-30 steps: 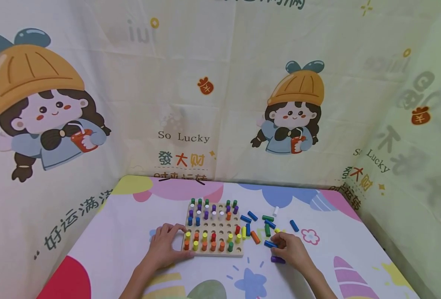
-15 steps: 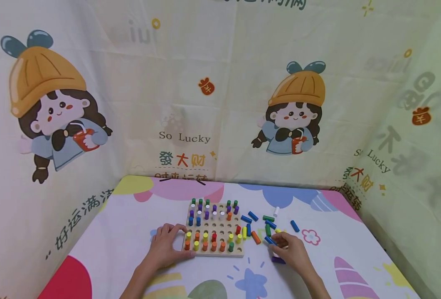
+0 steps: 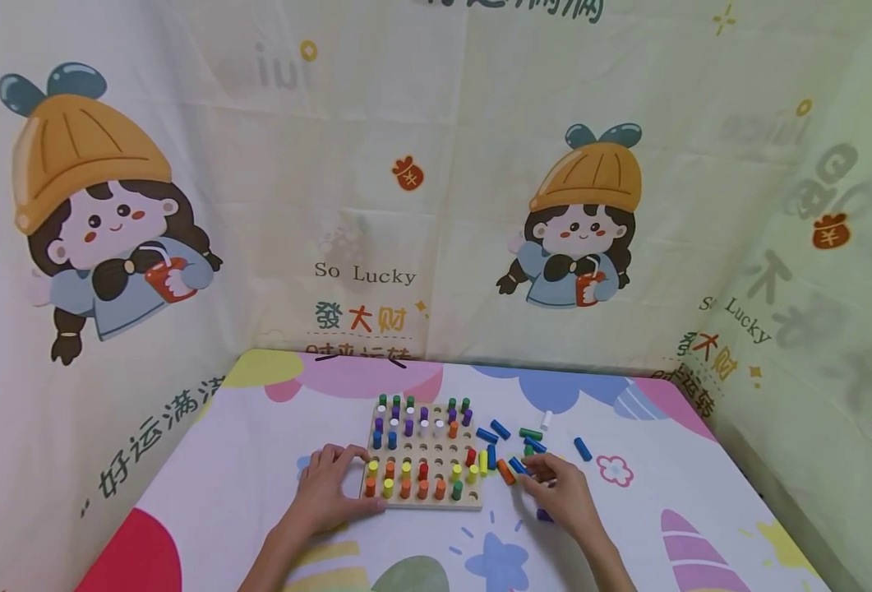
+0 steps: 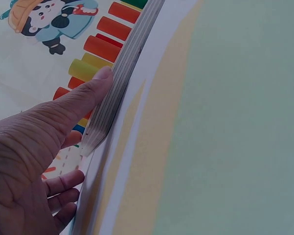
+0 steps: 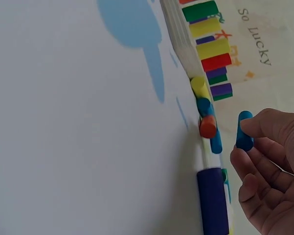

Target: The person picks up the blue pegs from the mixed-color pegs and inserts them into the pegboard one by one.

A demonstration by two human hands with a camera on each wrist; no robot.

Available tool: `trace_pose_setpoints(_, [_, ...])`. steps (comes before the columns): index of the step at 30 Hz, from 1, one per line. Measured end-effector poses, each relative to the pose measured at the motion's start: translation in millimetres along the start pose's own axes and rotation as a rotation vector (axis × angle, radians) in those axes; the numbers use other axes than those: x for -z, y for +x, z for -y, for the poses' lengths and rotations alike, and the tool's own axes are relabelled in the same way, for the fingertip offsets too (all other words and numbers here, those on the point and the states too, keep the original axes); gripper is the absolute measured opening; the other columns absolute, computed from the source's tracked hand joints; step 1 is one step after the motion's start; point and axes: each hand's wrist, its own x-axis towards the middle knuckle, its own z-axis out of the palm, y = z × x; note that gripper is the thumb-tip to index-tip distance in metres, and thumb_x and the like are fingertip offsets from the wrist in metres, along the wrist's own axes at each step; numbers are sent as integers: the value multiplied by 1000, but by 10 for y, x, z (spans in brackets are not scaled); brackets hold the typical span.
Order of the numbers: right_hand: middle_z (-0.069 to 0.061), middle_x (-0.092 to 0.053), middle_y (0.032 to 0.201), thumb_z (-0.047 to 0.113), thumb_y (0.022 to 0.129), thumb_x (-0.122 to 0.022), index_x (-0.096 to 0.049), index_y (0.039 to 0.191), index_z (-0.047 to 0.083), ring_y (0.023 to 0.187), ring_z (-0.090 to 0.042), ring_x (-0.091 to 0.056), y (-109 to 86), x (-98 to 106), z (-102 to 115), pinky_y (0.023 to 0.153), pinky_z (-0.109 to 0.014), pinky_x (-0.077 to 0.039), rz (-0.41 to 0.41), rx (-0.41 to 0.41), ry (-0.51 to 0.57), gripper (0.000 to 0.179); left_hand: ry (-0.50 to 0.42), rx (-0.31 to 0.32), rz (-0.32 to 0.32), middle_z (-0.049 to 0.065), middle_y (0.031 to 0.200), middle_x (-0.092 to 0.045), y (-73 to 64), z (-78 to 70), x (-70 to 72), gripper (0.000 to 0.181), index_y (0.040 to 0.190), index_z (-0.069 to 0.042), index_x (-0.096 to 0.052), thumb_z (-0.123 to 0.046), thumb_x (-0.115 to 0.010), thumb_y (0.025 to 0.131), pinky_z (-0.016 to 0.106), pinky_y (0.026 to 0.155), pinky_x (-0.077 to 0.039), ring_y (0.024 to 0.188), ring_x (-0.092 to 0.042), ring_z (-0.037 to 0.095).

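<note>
A square wooden pegboard (image 3: 436,504) lies on the table, with rows of coloured pegs upright in its holes; the middle rows are mostly bare. My left hand (image 3: 325,485) holds its near left corner, the thumb (image 4: 101,78) against the front edge and the other fingers by the left side. Raised off the table, a blue peg (image 5: 244,131) is pinched between the thumb and fingertips of my right hand (image 3: 565,493). In the head view that peg is close to a lying orange peg (image 3: 505,471), right of the board.
Loose blue, green, yellow and white pegs (image 3: 546,420) lie scattered right of the board. A purple peg (image 5: 213,200) lies partly behind my right hand in the head view. Another blue peg (image 3: 582,448) is farther right. Printed cloth walls (image 3: 436,205) enclose the table's back and sides.
My right hand has lifted the blue peg and carried it left toward the board. The peg tilted as it came up. My left hand stays at the board's corner.
</note>
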Motion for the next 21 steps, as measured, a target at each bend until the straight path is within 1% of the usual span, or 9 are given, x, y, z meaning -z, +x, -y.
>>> trace_pose_setpoints(8, [2,-72,90,10,86,-82,-75,105,9,80,-10,-66,41,-104,93,74,-26,-53,-17,56,64,20,-3,-4,-3,11,129,-48,-1,9,-15,73,121,-33,-59,-67,-88,63,64,103,-34,123,-40,36])
trace_pose_setpoints(13, [1,-72,89,11,86,-82,-75,104,8,81,-12,-66,64,-147,167,72,-24,-53,-13,53,99,20,5,-5,-4,11,130,-48,6,8,-14,74,121,-33,-59,-67,-88,63,65,103,-34,123,-39,37])
trace_pose_setpoints(16, [0,-72,90,12,86,-83,-74,105,8,82,-13,-67,71,-170,208,72,-23,-53,-8,43,117,21,5,-2,-4,11,130,-49,6,6,-13,74,121,-33,-59,-67,-88,63,65,103,-34,124,-39,37])
trace_pose_setpoints(21, [-1,-72,93,11,88,-81,-74,108,7,85,-14,-68,69,-193,271,72,-23,-51,3,51,132,22,7,0,-7,11,129,-49,5,10,-20,74,121,-33,-59,-67,-88,62,65,103,-34,124,-39,37])
